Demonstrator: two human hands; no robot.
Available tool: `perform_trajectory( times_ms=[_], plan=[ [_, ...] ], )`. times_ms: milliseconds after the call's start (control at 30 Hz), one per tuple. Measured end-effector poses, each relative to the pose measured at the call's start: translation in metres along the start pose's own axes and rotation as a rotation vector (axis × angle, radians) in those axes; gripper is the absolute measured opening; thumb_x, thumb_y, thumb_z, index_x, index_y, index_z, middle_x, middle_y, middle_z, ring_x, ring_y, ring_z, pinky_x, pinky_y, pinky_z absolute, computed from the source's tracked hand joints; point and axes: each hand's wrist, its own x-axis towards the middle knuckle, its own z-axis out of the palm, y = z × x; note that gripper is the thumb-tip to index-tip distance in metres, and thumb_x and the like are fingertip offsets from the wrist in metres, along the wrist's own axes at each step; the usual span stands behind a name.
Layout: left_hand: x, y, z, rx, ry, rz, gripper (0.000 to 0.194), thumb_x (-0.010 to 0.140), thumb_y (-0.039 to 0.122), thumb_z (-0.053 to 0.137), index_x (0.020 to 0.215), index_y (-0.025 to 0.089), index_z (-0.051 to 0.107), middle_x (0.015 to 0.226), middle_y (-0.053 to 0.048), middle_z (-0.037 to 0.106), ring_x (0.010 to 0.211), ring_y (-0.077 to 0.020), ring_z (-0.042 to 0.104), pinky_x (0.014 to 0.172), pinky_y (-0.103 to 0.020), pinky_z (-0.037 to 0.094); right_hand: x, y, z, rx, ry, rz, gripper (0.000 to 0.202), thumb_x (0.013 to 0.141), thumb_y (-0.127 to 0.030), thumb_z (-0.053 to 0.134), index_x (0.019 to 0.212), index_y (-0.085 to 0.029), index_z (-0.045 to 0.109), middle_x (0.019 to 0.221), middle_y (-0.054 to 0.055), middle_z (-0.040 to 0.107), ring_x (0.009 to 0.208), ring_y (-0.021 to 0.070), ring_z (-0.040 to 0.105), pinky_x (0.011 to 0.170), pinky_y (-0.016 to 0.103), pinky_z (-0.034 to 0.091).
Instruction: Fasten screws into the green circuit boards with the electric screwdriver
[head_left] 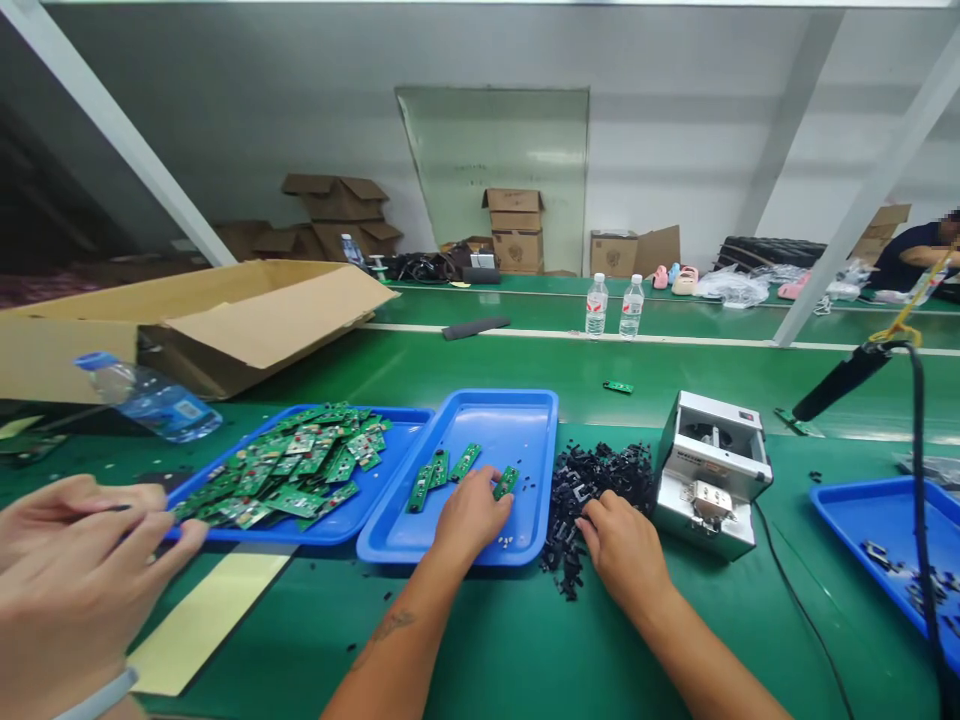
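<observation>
My left hand (472, 515) is over the right-hand blue tray (544, 420), its thumb and fingers closed at a small green circuit board (507, 482). Several more green boards (420, 487) lie in that tray left of the hand, and small white bits sit near its front edge. My right hand (622, 548) reaches to the near edge of a heap of small black plastic parts (607, 470). Its fingertips are pinched together among the parts, and what is between them is hidden.
Another person's hands (90, 570) work at the left, beside a blue tray (405, 425) heaped with green boards (300, 465). A white machine (712, 475) stands right of the black heap. Farther right are a hanging black tool (840, 385) and another blue tray (847, 505).
</observation>
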Motion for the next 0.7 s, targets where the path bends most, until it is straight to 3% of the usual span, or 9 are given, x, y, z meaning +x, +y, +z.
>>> perform_trajectory(
  times_ms=[100,267,333,533,600,700],
  plan=[
    [-0.003,0.005,0.001,-0.199,-0.069,-0.01,0.026,0.07,0.04,0.078,0.083,0.026,0.06,0.075,0.001,0.069,0.086,-0.0284,0.068,0.073,-0.034,0.046,-0.011,0.01,-0.009,0.082,0.0,-0.002,0.017,0.1,-0.027,0.056,0.106,-0.025,0.072,0.098,0.005,0.07,0.089,0.0196,0.069,0.078,0.029,0.052],
    [-0.016,0.031,0.018,-0.725,-0.444,0.018,0.039,0.07,0.044,0.083,0.094,0.024,0.06,0.081,0.0,0.07,0.079,-0.0222,0.069,0.071,-0.032,0.049,-0.037,0.036,-0.02,0.517,0.009,0.146,0.022,0.1,-0.038,0.055,0.112,-0.027,0.072,0.104,0.003,0.074,0.092,0.0185,0.07,0.083,0.029,0.053],
    [-0.022,0.047,0.029,-0.824,-0.535,0.038,0.044,0.07,0.048,0.084,0.096,0.02,0.061,0.085,-0.003,0.07,0.08,-0.02,0.068,0.072,-0.03,0.049,-0.048,0.045,-0.022,0.539,0.044,0.189,0.023,0.098,-0.042,0.057,0.106,-0.028,0.074,0.107,0.005,0.074,0.098,0.0212,0.069,0.087,0.031,0.052],
    [-0.038,0.088,0.066,-0.938,-0.58,0.075,0.042,0.067,0.047,0.087,0.072,0.016,0.059,0.067,0.004,0.055,0.06,-0.0074,0.045,0.053,-0.02,0.034,-0.072,0.061,-0.03,0.569,0.113,0.316,0.024,0.095,-0.044,0.06,0.097,-0.026,0.075,0.092,0.005,0.071,0.079,0.0195,0.065,0.073,0.03,0.05],
    [-0.043,0.096,0.076,-0.966,-0.619,0.07,0.041,0.063,0.043,0.089,0.076,0.015,0.062,0.069,0.003,0.058,0.059,-0.0078,0.046,0.05,-0.02,0.035,-0.077,0.064,-0.03,0.656,0.085,0.407,0.025,0.092,-0.047,0.064,0.094,-0.024,0.074,0.089,0.004,0.073,0.078,0.0199,0.066,0.072,0.029,0.051],
    [-0.05,0.099,0.089,-1.039,-0.71,0.03,0.054,0.058,0.034,0.092,0.102,0.015,0.067,0.077,0.001,0.065,0.063,-0.0122,0.056,0.051,-0.022,0.045,-0.084,0.068,-0.028,0.828,0.047,0.505,0.03,0.088,-0.051,0.068,0.094,-0.022,0.073,0.089,0.006,0.075,0.081,0.0219,0.07,0.074,0.03,0.054]
  ],
)
